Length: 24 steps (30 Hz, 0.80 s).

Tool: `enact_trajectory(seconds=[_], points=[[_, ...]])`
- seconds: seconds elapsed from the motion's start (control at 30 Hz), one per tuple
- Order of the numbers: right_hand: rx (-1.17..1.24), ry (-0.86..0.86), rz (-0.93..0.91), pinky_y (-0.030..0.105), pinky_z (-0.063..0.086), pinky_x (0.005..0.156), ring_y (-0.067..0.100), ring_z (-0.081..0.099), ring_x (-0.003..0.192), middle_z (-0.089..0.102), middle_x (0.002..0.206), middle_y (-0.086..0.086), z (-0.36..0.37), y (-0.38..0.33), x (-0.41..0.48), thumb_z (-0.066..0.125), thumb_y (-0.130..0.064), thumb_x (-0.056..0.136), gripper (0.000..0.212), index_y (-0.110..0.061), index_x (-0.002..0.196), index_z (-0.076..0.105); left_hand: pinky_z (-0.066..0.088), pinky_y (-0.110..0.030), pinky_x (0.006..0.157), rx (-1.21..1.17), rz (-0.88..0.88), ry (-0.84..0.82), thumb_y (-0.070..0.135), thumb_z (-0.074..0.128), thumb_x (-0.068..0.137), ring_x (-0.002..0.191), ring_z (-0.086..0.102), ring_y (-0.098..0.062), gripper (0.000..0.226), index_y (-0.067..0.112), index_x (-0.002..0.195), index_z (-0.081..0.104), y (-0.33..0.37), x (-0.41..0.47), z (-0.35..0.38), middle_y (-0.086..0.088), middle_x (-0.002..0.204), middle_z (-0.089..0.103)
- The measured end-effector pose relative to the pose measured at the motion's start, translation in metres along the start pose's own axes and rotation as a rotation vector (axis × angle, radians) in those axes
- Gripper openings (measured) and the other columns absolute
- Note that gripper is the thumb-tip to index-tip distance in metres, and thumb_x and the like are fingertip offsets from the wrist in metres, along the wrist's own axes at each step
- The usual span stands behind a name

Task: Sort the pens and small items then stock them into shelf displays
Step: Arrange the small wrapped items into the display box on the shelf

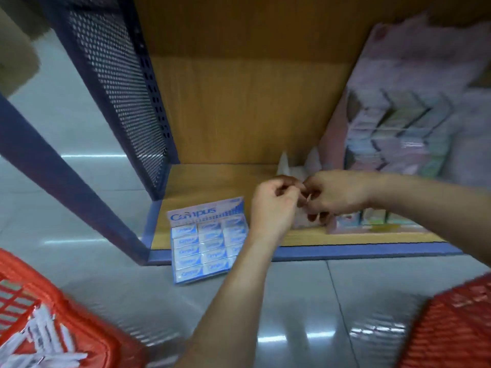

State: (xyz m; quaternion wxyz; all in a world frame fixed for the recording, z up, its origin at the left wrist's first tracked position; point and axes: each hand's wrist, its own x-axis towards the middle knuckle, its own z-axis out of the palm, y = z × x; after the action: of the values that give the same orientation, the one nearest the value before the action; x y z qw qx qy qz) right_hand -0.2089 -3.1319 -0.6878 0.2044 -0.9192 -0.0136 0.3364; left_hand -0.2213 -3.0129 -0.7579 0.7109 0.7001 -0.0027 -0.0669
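Left hand (273, 205) and right hand (338, 195), fingers curled, pinch a white packet (285, 163) over the shelf (212, 181), right of the Campus eraser box (207, 235). Opening it gently, held low, should prevent spills.

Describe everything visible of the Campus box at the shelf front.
The Campus box is a flat blue-and-white display carton, apparently card, its opened lid flap printed with the brand name. Inside, rows of small blue-and-white packs fill it in three columns. It lies askew across the shelf's blue front lip, top end on the wooden shelf board, lower end over the grey floor. The left forearm covers its right edge.
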Motion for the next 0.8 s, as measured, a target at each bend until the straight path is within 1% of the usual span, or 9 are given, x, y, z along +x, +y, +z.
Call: enact_trajectory(seconds=[0.07, 0.17, 0.27, 0.33, 0.4, 0.5, 0.67, 0.73, 0.8], points=[[0.015, 0.039, 0.012, 0.021, 0.049, 0.055, 0.010, 0.065, 0.063, 0.072, 0.083, 0.005, -0.014, 0.028, -0.041, 0.055, -0.014, 0.093, 0.010, -0.011, 0.092, 0.064, 0.041, -0.013, 0.053, 0.024, 0.091, -0.136, -0.007, 0.050, 0.083, 0.050, 0.054, 0.001, 0.037, 0.022, 0.063, 0.063, 0.019, -0.007, 0.027, 0.007, 0.053, 0.061], [0.134, 0.125, 0.088, 0.018, 0.043, 0.052, 0.011, 0.065, 0.067, 0.073, 0.087, 0.002, -0.020, 0.078, -0.102, 0.054, -0.014, 0.095, 0.015, -0.012, 0.102, 0.066, 0.039, -0.013, 0.052, 0.087, 0.205, -0.353, -0.008, 0.048, 0.084, 0.052, 0.053, 0.001, 0.036, 0.019, 0.069, 0.064, 0.040, -0.021, 0.066, 0.004, 0.058, 0.062], [0.304, 0.196, 0.135, 0.016, 0.041, 0.049, 0.007, 0.064, 0.064, 0.073, 0.081, -0.001, -0.006, 0.129, -0.156, 0.056, -0.011, 0.095, 0.013, -0.011, 0.099, 0.067, 0.037, -0.010, 0.049, 0.117, 0.231, -0.525, -0.012, 0.046, 0.084, 0.045, 0.049, 0.004, 0.035, 0.016, 0.071, 0.064, 0.048, -0.043, 0.100, 0.001, 0.058, 0.062], [0.385, 0.235, 0.160, 0.015, 0.042, 0.049, 0.006, 0.064, 0.062, 0.073, 0.079, -0.002, 0.010, 0.160, -0.189, 0.057, -0.011, 0.094, 0.012, -0.014, 0.094, 0.069, 0.037, -0.014, 0.048, 0.162, 0.239, -0.628, -0.011, 0.046, 0.082, 0.043, 0.047, 0.002, 0.038, 0.019, 0.069, 0.065, 0.046, -0.061, 0.121, 0.006, 0.054, 0.062], [0.425, 0.283, 0.185, 0.017, 0.043, 0.052, 0.003, 0.063, 0.062, 0.073, 0.075, -0.006, 0.029, 0.186, -0.219, 0.059, -0.012, 0.094, 0.011, -0.011, 0.094, 0.070, 0.038, -0.019, 0.050, 0.238, 0.234, -0.724, -0.008, 0.047, 0.081, 0.045, 0.047, -0.001, 0.037, 0.022, 0.069, 0.066, 0.040, -0.079, 0.140, 0.006, 0.055, 0.063], [0.559, 0.415, 0.229, 0.016, 0.041, 0.052, 0.000, 0.061, 0.060, 0.071, 0.068, -0.009, 0.061, 0.220, -0.251, 0.060, -0.010, 0.093, 0.010, -0.006, 0.096, 0.069, 0.042, -0.022, 0.058, 0.359, 0.306, -0.788, 0.000, 0.052, 0.080, 0.054, 0.056, -0.003, 0.035, 0.029, 0.067, 0.066, 0.033, -0.100, 0.170, 0.007, 0.062, 0.067], [0.861, 0.643, 0.326, 0.020, 0.038, 0.051, 0.005, 0.058, 0.057, 0.068, 0.072, 0.005, 0.129, 0.273, -0.279, 0.067, -0.012, 0.089, 0.004, -0.010, 0.086, 0.069, 0.046, -0.022, 0.071, 0.576, 0.533, -0.930, 0.011, 0.058, 0.080, 0.073, 0.062, -0.004, 0.022, 0.028, 0.078, 0.071, 0.033, -0.141, 0.217, 0.015, 0.071, 0.066], [0.977, 0.714, 0.410, 0.019, 0.039, 0.051, 0.005, 0.057, 0.056, 0.066, 0.068, 0.003, 0.158, 0.294, -0.286, 0.068, -0.015, 0.089, 0.006, -0.011, 0.084, 0.067, 0.044, -0.021, 0.074, 0.671, 0.567, -0.996, 0.011, 0.060, 0.081, 0.078, 0.061, -0.005, 0.020, 0.026, 0.083, 0.073, 0.028, -0.155, 0.234, 0.016, 0.074, 0.065], [1.142, 0.752, 0.538, 0.020, 0.042, 0.055, 0.009, 0.057, 0.062, 0.066, 0.074, 0.003, 0.186, 0.314, -0.292, 0.066, -0.022, 0.091, 0.010, -0.012, 0.087, 0.066, 0.045, -0.022, 0.074, 0.763, 0.581, -1.098, 0.012, 0.060, 0.081, 0.081, 0.062, -0.010, 0.018, 0.025, 0.087, 0.072, 0.015, -0.168, 0.254, 0.012, 0.078, 0.066]])
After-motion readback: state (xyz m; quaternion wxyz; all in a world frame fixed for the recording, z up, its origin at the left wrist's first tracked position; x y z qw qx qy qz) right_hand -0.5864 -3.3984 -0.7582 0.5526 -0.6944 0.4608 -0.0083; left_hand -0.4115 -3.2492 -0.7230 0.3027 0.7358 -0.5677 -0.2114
